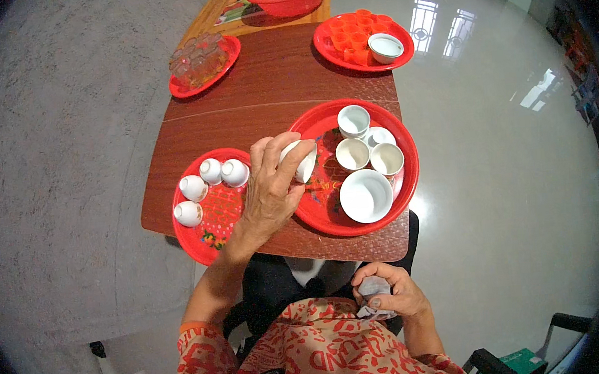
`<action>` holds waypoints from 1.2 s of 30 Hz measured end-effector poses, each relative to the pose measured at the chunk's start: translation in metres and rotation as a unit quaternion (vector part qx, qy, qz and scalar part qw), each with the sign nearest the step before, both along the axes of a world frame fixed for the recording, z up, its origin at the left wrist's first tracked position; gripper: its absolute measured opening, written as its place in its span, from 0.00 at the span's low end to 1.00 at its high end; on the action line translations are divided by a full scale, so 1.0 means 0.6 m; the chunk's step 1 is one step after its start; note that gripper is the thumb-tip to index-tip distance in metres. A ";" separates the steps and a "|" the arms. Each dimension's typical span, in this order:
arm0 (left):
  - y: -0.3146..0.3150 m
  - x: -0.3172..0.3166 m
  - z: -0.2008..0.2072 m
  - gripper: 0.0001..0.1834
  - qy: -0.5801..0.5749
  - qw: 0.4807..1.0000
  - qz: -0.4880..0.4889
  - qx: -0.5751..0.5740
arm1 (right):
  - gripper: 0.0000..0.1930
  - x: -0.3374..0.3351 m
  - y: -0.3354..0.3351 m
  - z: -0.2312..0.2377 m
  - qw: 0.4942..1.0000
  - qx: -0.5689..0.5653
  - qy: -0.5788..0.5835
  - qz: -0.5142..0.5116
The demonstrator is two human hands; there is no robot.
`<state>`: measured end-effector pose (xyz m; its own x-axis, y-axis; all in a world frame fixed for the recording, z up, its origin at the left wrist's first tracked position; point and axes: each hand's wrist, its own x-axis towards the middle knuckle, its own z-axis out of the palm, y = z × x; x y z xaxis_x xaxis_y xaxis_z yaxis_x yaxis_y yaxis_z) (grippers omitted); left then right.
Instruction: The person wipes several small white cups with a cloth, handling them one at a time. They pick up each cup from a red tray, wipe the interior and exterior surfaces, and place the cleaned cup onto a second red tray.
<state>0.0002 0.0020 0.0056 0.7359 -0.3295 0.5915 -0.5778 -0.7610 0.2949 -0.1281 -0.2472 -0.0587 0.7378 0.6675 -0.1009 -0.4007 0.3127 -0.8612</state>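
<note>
A white cup [306, 168] is gripped in the curled left hand [271, 183] at nine o'clock over the large red tray [413, 167]; a grey cloth [374, 286] is clutched in the half-closed right hand [401, 293]. Light, steady pressure is advised.

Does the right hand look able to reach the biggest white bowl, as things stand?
Probably yes: only the table edge and the tray rim seem to lie between the right hand and the bowl. The cloth it holds may hinder grasping.

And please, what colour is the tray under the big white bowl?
The tray is red, patterned inside; the head view shows it best.
</note>
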 end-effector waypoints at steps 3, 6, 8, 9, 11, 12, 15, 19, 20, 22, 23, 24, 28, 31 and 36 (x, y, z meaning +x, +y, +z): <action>0.002 -0.001 -0.003 0.34 -0.002 1.000 0.006 0.002 | 0.20 -0.005 -0.001 -0.005 1.000 0.000 0.010 0.005; 0.001 -0.003 -0.001 0.35 -0.001 1.000 0.008 0.001 | 0.21 -0.010 0.003 -0.008 1.000 -0.001 0.027 -0.010; 0.001 -0.001 -0.003 0.34 -0.015 1.000 -0.002 0.008 | 0.23 -0.010 0.010 -0.005 0.999 -0.005 0.039 -0.037; 0.003 0.001 -0.004 0.33 -0.022 1.000 -0.006 0.012 | 0.23 -0.008 0.012 -0.004 0.999 -0.008 0.039 -0.036; 0.008 0.007 -0.010 0.32 -0.046 0.998 -0.022 0.039 | 0.23 -0.003 0.014 -0.002 0.998 -0.014 0.041 -0.035; 0.009 0.009 -0.013 0.32 -0.058 0.996 -0.030 0.053 | 0.22 0.001 0.014 -0.004 0.999 -0.007 0.036 -0.023; 0.007 0.011 -0.016 0.30 -0.063 0.993 -0.055 0.077 | 0.20 0.009 0.013 -0.009 0.999 0.012 0.035 -0.003; 0.000 0.010 -0.017 0.31 -0.051 0.994 -0.040 0.093 | 0.23 0.013 0.023 -0.004 0.993 0.080 0.081 -0.038; -0.003 0.009 -0.022 0.32 0.012 0.999 -0.050 -0.017 | 0.24 0.014 0.026 -0.001 0.988 0.110 0.095 -0.051; -0.007 0.004 -0.034 0.34 0.130 0.962 -0.064 -0.232 | 0.25 0.018 0.030 0.015 0.984 0.117 0.098 -0.089; -0.009 -0.002 -0.038 0.35 0.195 0.914 -0.089 -0.344 | 0.26 0.019 0.030 0.021 0.982 0.120 0.099 -0.109; -0.012 -0.010 -0.042 0.36 0.255 0.849 -0.113 -0.448 | 0.27 0.021 0.030 0.025 0.979 0.100 0.093 -0.149; -0.025 -0.052 -0.054 0.39 0.360 0.722 -0.121 -0.579 | 0.25 0.046 0.039 0.035 0.951 0.029 -0.008 -0.307; -0.039 -0.081 -0.050 0.38 0.383 0.713 -0.120 -0.574 | 0.26 0.065 0.058 0.063 0.929 0.025 -0.064 -0.363; -0.065 -0.117 -0.045 0.37 0.380 0.630 -0.178 -0.653 | 0.22 0.076 0.103 0.066 0.853 -0.082 -0.317 -0.405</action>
